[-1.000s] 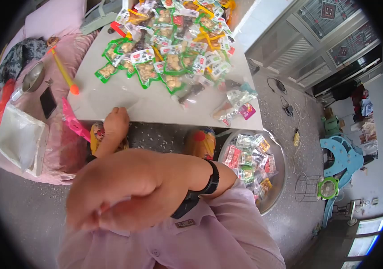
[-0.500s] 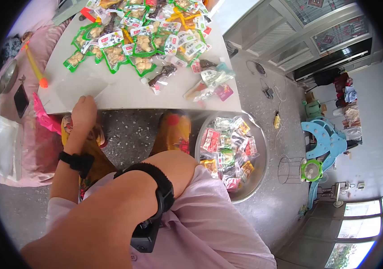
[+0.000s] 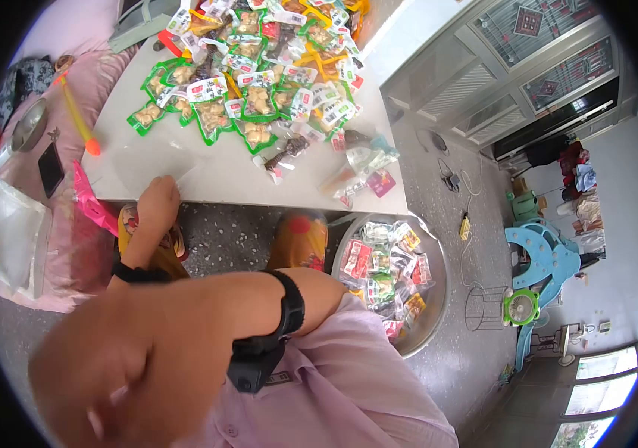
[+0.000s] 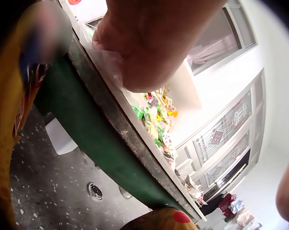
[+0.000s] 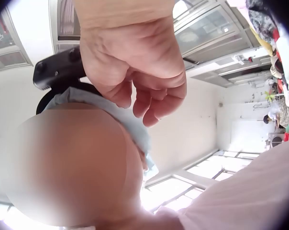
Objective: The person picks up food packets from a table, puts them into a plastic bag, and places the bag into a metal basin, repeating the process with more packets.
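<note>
head: down over table (image 3: 244,175) | left wrist: low, close, same table | right wrist: upward

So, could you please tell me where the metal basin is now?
In the head view, the metal basin stands right of centre, by the near right corner of the table, holding packets.

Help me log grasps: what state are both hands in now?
Left hand: touching a clear, flat plastic sheet; can't tell whether gripping.
Right hand: open, loosely curled, holding nothing visible.
</note>
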Motion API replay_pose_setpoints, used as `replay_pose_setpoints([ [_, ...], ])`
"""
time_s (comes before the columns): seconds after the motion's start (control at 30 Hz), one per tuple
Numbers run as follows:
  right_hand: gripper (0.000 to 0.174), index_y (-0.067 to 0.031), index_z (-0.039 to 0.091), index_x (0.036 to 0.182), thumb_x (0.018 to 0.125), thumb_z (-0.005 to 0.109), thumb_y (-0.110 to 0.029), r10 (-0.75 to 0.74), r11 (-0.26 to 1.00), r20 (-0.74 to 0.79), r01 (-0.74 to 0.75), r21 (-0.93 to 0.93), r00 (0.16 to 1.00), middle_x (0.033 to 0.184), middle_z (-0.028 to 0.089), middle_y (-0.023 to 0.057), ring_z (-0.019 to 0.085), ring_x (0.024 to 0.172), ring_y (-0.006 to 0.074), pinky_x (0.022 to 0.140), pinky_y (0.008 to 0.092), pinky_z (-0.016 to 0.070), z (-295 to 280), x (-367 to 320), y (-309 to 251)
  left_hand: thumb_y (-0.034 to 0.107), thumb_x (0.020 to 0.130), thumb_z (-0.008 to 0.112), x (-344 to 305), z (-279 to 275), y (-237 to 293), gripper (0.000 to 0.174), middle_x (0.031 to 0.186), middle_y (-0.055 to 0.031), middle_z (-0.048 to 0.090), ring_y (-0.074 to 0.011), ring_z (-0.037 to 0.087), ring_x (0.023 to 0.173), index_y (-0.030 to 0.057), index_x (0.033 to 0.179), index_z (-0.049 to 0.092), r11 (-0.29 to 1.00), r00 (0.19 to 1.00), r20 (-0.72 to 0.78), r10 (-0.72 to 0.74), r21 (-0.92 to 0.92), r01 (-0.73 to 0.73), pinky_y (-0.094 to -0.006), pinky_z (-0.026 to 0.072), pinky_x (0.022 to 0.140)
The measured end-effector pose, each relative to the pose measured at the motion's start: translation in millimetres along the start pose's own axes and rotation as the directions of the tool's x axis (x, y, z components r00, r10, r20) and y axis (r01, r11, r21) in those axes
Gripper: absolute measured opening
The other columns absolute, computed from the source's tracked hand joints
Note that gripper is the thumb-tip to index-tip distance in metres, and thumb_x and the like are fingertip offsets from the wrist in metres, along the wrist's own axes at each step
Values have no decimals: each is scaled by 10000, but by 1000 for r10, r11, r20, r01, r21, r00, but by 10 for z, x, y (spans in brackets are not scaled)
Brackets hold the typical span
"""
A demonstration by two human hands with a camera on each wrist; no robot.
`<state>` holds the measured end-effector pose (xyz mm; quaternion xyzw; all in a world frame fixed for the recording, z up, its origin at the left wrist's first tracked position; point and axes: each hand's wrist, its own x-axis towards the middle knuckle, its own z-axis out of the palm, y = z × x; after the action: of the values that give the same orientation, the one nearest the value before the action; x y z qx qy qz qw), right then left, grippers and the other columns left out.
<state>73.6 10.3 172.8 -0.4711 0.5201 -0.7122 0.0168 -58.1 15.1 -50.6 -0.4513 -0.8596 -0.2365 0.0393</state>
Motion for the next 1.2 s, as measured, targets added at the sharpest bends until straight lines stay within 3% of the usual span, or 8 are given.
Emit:
replay_pose_setpoints([
  [0.13,121,-26,521,883,774,476,-2,91,985,-649,-165,-55,756,816,569,60,561,731,124,624,234,451,-670,-625,245,134,761,454,44,-174,-62,96,753,-157,504,-337,520,683,47,790,482,988,988,-126,-91,-134,74,-425,420,591],
  [0.17,117,-41,518,879,778,466,-14,174,959,-830,-283,20,530,822,569,54,561,744,130,625,234,452,-838,-817,272,121,748,476,94,-142,-160,87,742,-151,508,-331,526,671,53,798,493,992,979,-163,-120,-58,111,-421,423,580],
  [0.27,99,-71,528,861,768,495,-68,-217,641,-956,-710,-291,196,818,562,31,534,729,100,603,228,431,-1641,-1764,592,113,734,478,94,-270,-46,61,719,-146,498,-334,525,639,53,722,469,1000,972,-233,-19,8,21,-427,429,560],
  [0.33,80,-14,506,763,693,494,-49,-616,201,-756,-884,-423,222,720,512,151,505,678,281,616,350,401,-1940,-2142,601,115,724,479,82,-132,-13,68,706,-141,500,-336,527,634,53,697,467,1000,983,-186,2,25,2,-424,436,565],
  [0.53,212,-22,562,822,720,484,-189,-459,-215,-873,-974,-71,165,836,549,194,519,813,342,699,410,408,-2447,-2629,517,117,715,472,42,83,121,68,729,-137,521,-324,538,663,51,710,489,999,999,-44,-32,1,32,-416,446,591],
  [0.8,151,-4,508,804,710,505,-122,-314,26,-943,-994,109,-111,756,547,166,538,658,284,590,383,415,-2474,-2365,571,128,726,453,51,96,115,96,733,-138,524,-324,534,689,45,708,497,998,998,14,-69,15,69,-414,442,617],
  [0.97,93,-36,476,835,763,479,-96,250,925,-951,-247,290,-181,700,512,90,518,574,195,491,286,427,-2146,-2308,601,132,722,463,55,45,128,97,712,-140,520,-332,530,678,40,708,491,995,997,-24,-80,-64,78,-429,429,604],
  [1.2,125,-37,440,902,787,474,-74,305,940,-937,-103,325,-169,726,517,56,548,580,145,457,229,442,-918,-1951,1089,154,735,470,73,66,130,114,709,-145,523,-336,528,670,41,727,485,979,986,-58,-155,-139,146,-428,422,585],
])
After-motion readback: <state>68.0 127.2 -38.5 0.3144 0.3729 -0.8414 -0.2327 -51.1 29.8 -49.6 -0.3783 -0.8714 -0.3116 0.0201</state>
